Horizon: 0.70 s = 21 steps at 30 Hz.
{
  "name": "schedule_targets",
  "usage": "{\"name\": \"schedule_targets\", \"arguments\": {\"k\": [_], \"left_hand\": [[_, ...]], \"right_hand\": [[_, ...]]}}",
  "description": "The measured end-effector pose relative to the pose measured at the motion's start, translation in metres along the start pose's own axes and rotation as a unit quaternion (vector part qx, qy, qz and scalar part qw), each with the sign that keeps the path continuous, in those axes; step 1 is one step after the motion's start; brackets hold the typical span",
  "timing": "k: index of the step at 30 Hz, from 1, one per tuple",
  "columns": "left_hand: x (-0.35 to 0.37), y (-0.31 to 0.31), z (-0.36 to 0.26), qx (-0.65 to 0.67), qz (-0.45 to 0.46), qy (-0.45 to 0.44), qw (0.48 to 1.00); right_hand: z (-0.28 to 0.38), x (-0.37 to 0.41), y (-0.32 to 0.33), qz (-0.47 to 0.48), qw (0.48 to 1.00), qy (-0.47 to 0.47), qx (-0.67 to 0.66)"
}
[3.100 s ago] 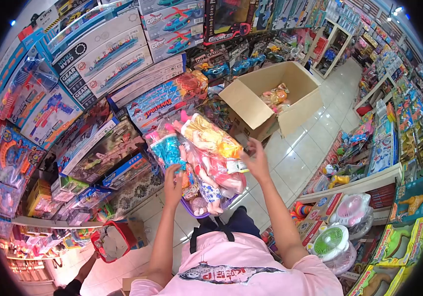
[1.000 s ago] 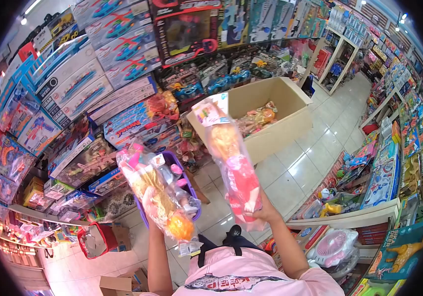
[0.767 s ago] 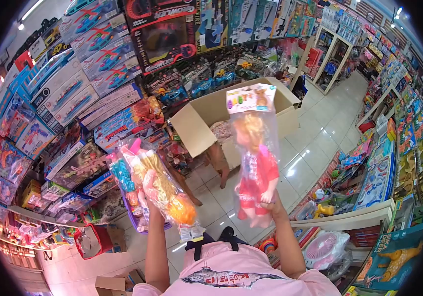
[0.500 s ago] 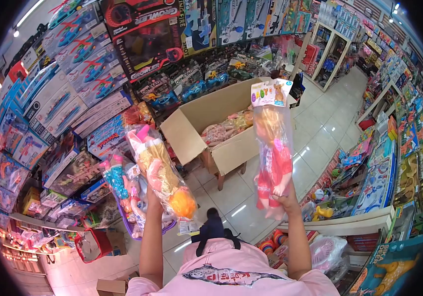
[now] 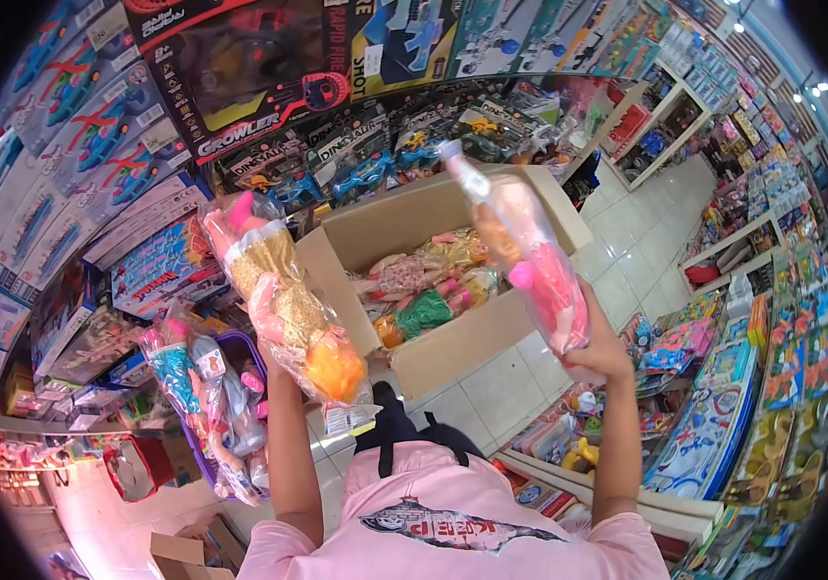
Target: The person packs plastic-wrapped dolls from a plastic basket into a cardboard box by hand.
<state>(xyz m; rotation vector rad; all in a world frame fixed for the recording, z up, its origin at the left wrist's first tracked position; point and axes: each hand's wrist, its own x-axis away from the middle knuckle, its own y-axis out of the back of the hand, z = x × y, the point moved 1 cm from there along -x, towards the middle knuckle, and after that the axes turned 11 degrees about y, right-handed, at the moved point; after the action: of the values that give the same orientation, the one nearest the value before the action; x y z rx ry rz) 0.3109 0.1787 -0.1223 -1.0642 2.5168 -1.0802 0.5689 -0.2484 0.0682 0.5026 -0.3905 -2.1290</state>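
In my right hand (image 5: 603,350) is a doll in red and pink clothes (image 5: 551,290), sealed in a clear plastic bag. I grip it near the legs, and its header card leans up and left over the box. A bagged doll in a gold dress (image 5: 283,280) lies head-down along my left hand (image 5: 284,372), whose fingers are mostly hidden behind it. The open cardboard box (image 5: 452,353) in front holds several bagged dolls, one in a green dress (image 5: 425,314). To the left, a purple basket (image 5: 203,447) contains more bagged dolls, one in blue clothes (image 5: 174,369).
Bagged dinosaur toys (image 5: 361,174) line the shelf behind the box, beneath large boxed toys (image 5: 249,72). Toy displays (image 5: 713,425) run along the right side. A red container (image 5: 136,468) stands on the floor at left, with an open carton (image 5: 177,556) nearby.
The doll in my right hand has tilted leftward and is now over the box's right side. My view has moved nearer the box, showing more of its contents. Both dolls remain held.
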Motion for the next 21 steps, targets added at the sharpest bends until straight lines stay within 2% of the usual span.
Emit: {"name": "schedule_targets", "arguments": {"k": [1, 2, 3, 4, 6, 7, 9, 10, 11, 13, 14, 16, 19, 21], "left_hand": [[-0.012, 0.009, 0.003, -0.061, 0.010, -0.023, 0.998], [-0.012, -0.003, -0.002, -0.060, 0.003, -0.019, 0.998], [-0.014, -0.015, -0.006, -0.036, -0.014, -0.015, 0.999], [-0.007, -0.028, -0.008, -0.013, -0.031, -0.010, 0.999], [-0.010, -0.050, -0.018, 0.036, -0.069, -0.003, 0.997], [-0.002, -0.063, -0.018, 0.060, -0.090, 0.000, 0.994], [0.005, -0.089, -0.023, 0.107, -0.132, 0.001, 0.985], [0.005, -0.086, -0.013, 0.095, -0.165, -0.036, 0.981], [0.006, -0.089, -0.009, 0.095, -0.177, -0.038, 0.979], [0.012, -0.098, -0.006, -0.005, -0.234, -0.048, 0.971], [0.014, -0.088, -0.004, 0.137, -0.142, -0.013, 0.980], [0.028, -0.089, 0.007, 0.126, -0.175, -0.045, 0.975], [0.040, -0.104, 0.018, 0.097, -0.226, -0.107, 0.963], [0.046, -0.118, 0.030, 0.076, -0.254, -0.147, 0.953]], "right_hand": [[0.000, -0.021, 0.010, 0.007, 1.000, -0.003, -0.001], [-0.002, -0.038, 0.018, 0.077, 0.996, 0.009, 0.042], [-0.003, -0.054, 0.024, 0.145, 0.986, 0.020, 0.083], [-0.006, -0.071, 0.029, 0.150, 0.985, 0.014, 0.080], [-0.012, -0.106, 0.033, 0.274, 0.941, 0.061, 0.189], [-0.013, -0.124, 0.032, 0.283, 0.939, 0.057, 0.186], [-0.020, -0.159, 0.019, 0.392, 0.863, 0.008, 0.318], [-0.035, -0.174, 0.013, 0.421, 0.830, 0.058, 0.362], [-0.056, -0.186, 0.003, 0.430, 0.827, 0.063, 0.357], [-0.101, -0.203, -0.020, 0.491, 0.793, 0.115, 0.341], [-0.118, -0.210, -0.033, 0.502, 0.787, 0.126, 0.335], [-0.148, -0.216, -0.058, 0.587, 0.737, 0.165, 0.293], [-0.181, -0.215, -0.086, 0.607, 0.701, 0.240, 0.288], [-0.222, -0.211, -0.100, 0.624, 0.697, 0.249, 0.250]]}}
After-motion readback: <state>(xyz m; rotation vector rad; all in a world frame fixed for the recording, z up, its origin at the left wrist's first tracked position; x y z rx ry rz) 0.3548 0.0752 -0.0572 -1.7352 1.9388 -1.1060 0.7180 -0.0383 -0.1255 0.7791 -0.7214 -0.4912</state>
